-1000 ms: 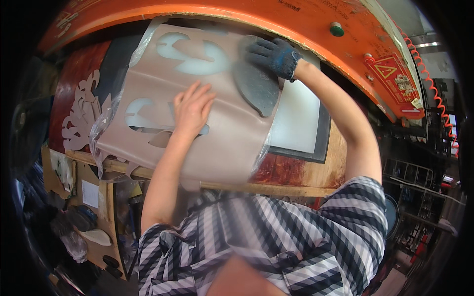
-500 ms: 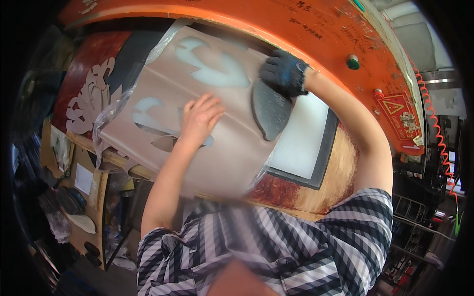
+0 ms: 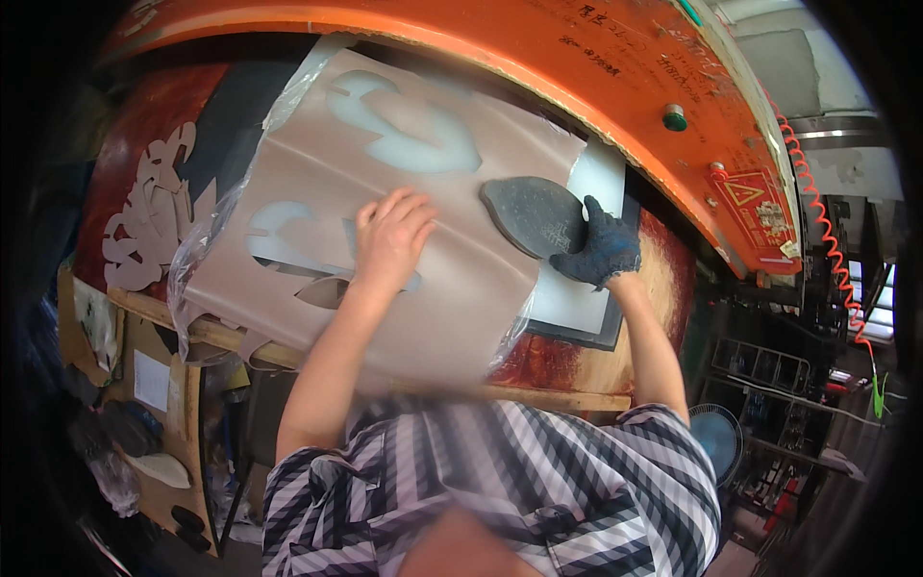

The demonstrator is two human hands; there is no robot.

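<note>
My bare left hand (image 3: 392, 236) rests palm down, fingers stretched, on a brownish-pink sheet of material (image 3: 423, 308) with several shapes cut out of it. On the sheet's right part lies a dark grey, leaf-shaped cutting die (image 3: 534, 216), its pointed end toward the left. Its right end sits between the thumb and fingers of my right hand (image 3: 608, 248), which wears a dark blue-black glove and curves round the die's edge. How firmly it grips cannot be seen. Under the sheet, a white cutting board (image 3: 572, 306) shows through the cut-out holes and at the right.
An orange press beam (image 3: 461, 38) spans the far side, with a green button (image 3: 675, 117) and a red warning label (image 3: 760, 213). Cut pieces (image 3: 149, 216) are heaped at the left. Clear plastic film (image 3: 216, 226) edges the sheet. A fan (image 3: 716, 438) stands at the lower right.
The die has turned so its pointed end faces left instead of toward me. My right hand has moved from its far end to its right end, nearer me. My left hand stays on the sheet.
</note>
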